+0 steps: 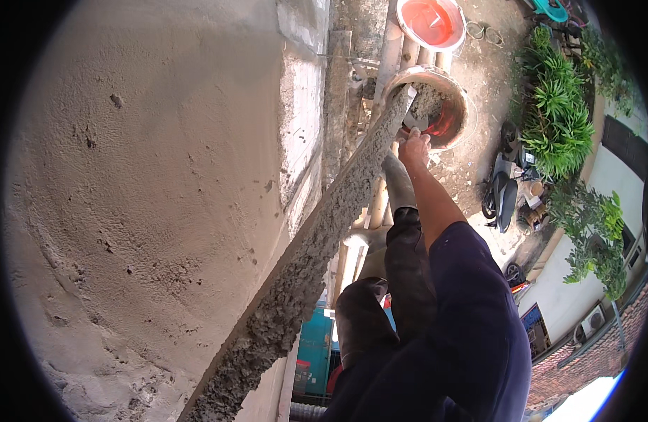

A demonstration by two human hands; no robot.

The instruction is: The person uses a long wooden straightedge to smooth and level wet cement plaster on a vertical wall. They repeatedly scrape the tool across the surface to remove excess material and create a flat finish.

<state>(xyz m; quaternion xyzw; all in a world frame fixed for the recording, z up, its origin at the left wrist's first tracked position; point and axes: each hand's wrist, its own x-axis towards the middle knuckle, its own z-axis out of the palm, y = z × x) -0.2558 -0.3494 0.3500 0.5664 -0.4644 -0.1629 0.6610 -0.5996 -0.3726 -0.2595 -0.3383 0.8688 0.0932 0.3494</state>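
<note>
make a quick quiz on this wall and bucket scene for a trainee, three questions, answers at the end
1. Choose one: the right hand, holding what looks like a trowel, is at
a) the motorcycle
b) the bucket with grey mortar in it
c) the air conditioner unit

2. True or false: the long board beside the wall is clean and bare.

3. Fill in: in the picture, the green plants are to the ____ of that bucket.

Key: 1 b; 2 false, mortar coats it; 3 right.
</note>
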